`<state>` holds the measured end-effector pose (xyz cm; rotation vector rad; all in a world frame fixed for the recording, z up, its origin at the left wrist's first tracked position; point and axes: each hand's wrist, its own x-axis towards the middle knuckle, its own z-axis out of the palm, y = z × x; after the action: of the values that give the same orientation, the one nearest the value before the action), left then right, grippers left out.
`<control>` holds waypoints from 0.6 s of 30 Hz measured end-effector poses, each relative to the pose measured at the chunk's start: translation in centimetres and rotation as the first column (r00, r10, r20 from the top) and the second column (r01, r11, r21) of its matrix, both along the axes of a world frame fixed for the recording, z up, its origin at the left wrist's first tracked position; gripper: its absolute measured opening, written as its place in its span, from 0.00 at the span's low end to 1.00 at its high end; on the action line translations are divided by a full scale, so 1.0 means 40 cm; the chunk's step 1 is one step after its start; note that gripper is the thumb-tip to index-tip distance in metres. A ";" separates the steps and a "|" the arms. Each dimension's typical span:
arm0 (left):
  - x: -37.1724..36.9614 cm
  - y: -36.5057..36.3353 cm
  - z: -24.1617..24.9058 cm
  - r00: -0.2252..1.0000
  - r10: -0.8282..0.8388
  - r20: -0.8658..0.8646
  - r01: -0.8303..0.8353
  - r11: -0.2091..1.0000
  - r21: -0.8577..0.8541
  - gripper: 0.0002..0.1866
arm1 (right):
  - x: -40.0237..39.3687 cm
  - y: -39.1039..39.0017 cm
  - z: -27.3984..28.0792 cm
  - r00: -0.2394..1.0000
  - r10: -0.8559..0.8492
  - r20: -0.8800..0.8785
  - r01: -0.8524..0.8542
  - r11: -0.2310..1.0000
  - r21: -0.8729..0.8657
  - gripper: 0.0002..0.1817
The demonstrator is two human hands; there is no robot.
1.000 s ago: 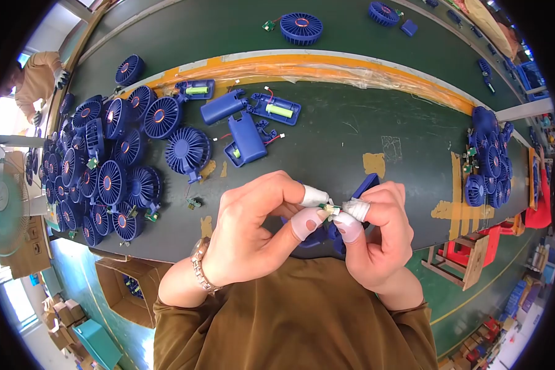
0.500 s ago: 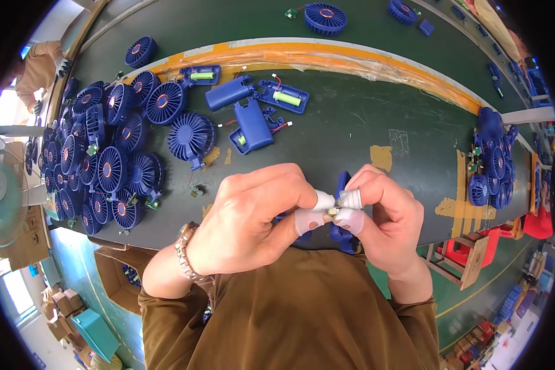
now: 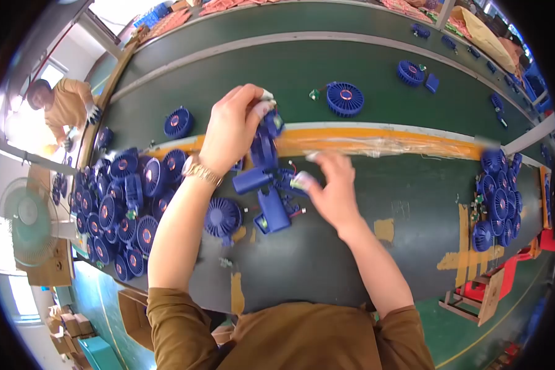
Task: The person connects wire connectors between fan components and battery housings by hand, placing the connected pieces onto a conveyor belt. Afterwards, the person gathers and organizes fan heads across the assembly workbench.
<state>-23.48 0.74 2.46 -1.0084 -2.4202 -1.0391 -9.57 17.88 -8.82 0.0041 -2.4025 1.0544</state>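
My left hand [image 3: 231,126] is raised above the orange-taped strip, its thumb and fingers pinched at the top of a blue plastic fan part [image 3: 263,148]. That part hangs down over the blue battery casings and is slightly smeared by motion. My right hand [image 3: 333,188] has its thumb and fingers apart, with nothing between them. Its thumb tip overlaps an opened casing with a green battery, largely hidden there. Nearest to the hands are a closed blue casing [image 3: 253,180] and another blue casing [image 3: 274,209] with thin wires. White covers wrap several fingertips.
Many blue fans [image 3: 110,213] are piled at the left, and a smaller fan pile [image 3: 499,203] is at the right. A single fan [image 3: 222,217] lies near the casings. Beyond the taped strip [image 3: 376,143], a fan [image 3: 345,99] rests on the green belt. A person [image 3: 68,111] is at far left.
Both hands have moved from close together near my body out over the bench. My left hand now holds up a blue fan part; my right hand has opened. The view has tilted up.
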 end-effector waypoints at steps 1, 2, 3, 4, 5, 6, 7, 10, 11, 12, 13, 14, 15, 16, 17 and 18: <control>-0.055 0.027 -0.020 0.998 0.025 -0.055 -0.027 0.999 -0.031 0.06 | -0.004 -0.017 -0.014 0.998 0.053 0.046 -0.055 0.996 0.064 0.26; -0.107 0.055 -0.053 0.996 0.006 -0.089 -0.017 0.993 -0.118 0.06 | -0.006 -0.023 -0.036 0.992 0.095 0.087 -0.107 0.982 0.156 0.26; -0.157 0.081 -0.096 0.993 -0.014 -0.119 -0.010 0.979 -0.204 0.07 | -0.007 -0.024 -0.055 0.982 0.134 0.136 -0.164 0.955 0.245 0.27; -0.193 0.116 -0.125 0.978 -0.038 -0.206 -0.043 0.925 -0.377 0.08 | -0.007 -0.025 -0.067 0.979 0.145 0.142 -0.177 0.953 0.246 0.28; -0.224 0.153 -0.160 0.958 -0.020 -0.285 -0.087 0.930 -0.357 0.08 | -0.004 -0.020 -0.079 0.975 0.159 0.153 -0.194 0.949 0.248 0.29; -0.226 0.205 -0.182 0.935 0.002 -0.354 -0.128 0.934 -0.333 0.09 | 0.011 -0.008 -0.056 0.966 0.140 0.220 -0.195 0.947 0.254 0.31; -0.224 0.259 -0.210 0.908 0.020 -0.418 -0.163 0.937 -0.308 0.10 | 0.036 0.009 -0.039 0.960 0.094 0.264 -0.159 0.958 0.240 0.32; -0.258 0.420 -0.339 0.958 0.244 0.149 -0.212 0.956 -0.201 0.18 | 0.121 0.102 -0.006 0.935 -0.006 0.354 -0.065 0.980 0.187 0.37; -0.277 0.438 -0.354 0.970 0.222 0.099 -0.194 0.952 -0.235 0.17 | 0.150 0.130 0.004 0.925 -0.029 0.379 -0.041 0.984 0.174 0.39; -0.281 0.447 -0.358 0.979 0.195 0.062 -0.171 0.946 -0.276 0.17 | 0.188 0.151 0.014 0.908 -0.051 0.415 -0.016 0.988 0.156 0.41; -0.265 0.448 -0.358 0.987 0.159 0.025 -0.143 0.939 -0.314 0.16 | 0.225 0.160 0.024 0.889 -0.077 0.451 0.013 0.990 0.142 0.43; -0.235 0.439 -0.349 0.989 0.146 0.024 -0.134 0.950 -0.283 0.14 | 0.258 0.161 0.036 0.863 -0.110 0.494 0.080 0.993 0.081 0.45; -0.217 0.429 -0.327 0.991 0.136 0.013 -0.128 0.961 -0.244 0.12 | 0.283 0.164 0.048 0.838 -0.144 0.527 0.151 0.988 0.030 0.47; -0.194 0.412 -0.298 0.989 0.137 -0.048 -0.144 0.966 -0.215 0.11 | 0.297 0.169 0.052 0.819 -0.176 0.546 0.218 0.976 -0.013 0.48; -0.159 0.385 -0.266 0.984 0.140 -0.111 -0.158 0.970 -0.185 0.11 | 0.312 0.171 0.048 0.823 -0.190 0.535 0.227 0.974 -0.003 0.50; -0.125 0.357 -0.231 0.997 0.067 -0.038 -0.071 0.991 -0.114 0.10 | 0.320 0.174 0.038 0.832 -0.207 0.514 0.235 0.972 0.010 0.51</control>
<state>-28.48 15.04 -6.77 -0.9625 -2.4930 -0.8607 3.24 24.83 -7.29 -0.6400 -2.7465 1.1127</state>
